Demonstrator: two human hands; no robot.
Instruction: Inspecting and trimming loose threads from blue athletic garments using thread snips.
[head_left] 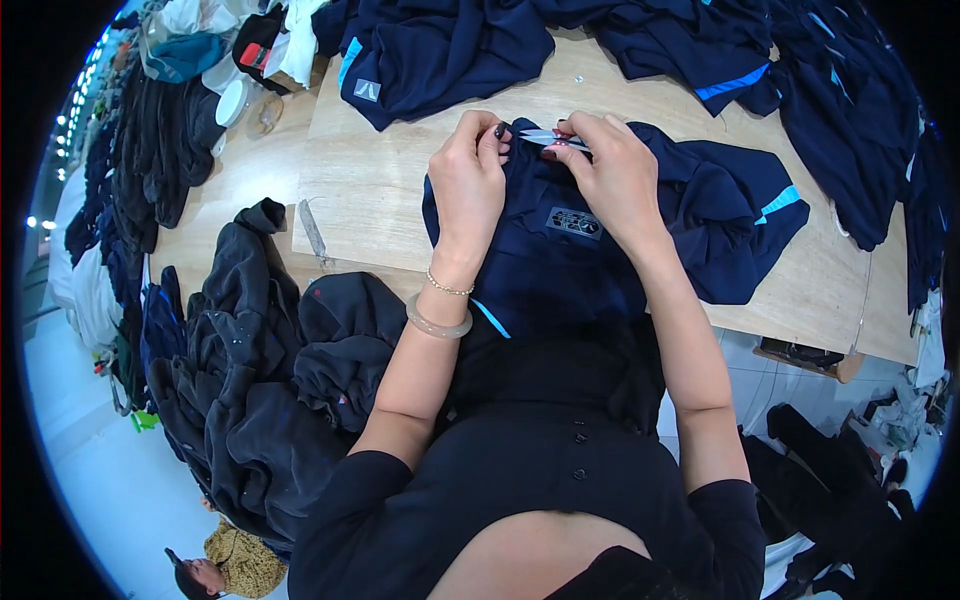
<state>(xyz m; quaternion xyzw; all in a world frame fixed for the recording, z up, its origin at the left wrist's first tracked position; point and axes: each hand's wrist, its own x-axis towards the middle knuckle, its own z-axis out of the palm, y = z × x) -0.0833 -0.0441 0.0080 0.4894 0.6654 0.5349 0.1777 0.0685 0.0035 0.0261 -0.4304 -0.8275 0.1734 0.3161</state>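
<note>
A navy garment with light blue trim lies across the table before me, a printed label on its inner side. At its far edge my left hand is closed, thumb and fingertips pinching the navy cloth. Just to the right, my right hand grips a small pair of silver thread snips between thumb and fingers. The blades point left toward my left fingertips, close to the cloth. Any thread between them is too fine to make out.
More navy garments with blue trim are heaped along the table's far side. A pile of dark fleece garments sits at my left. A round white lid lies at the far left of the wooden tabletop. Another person shows at lower left.
</note>
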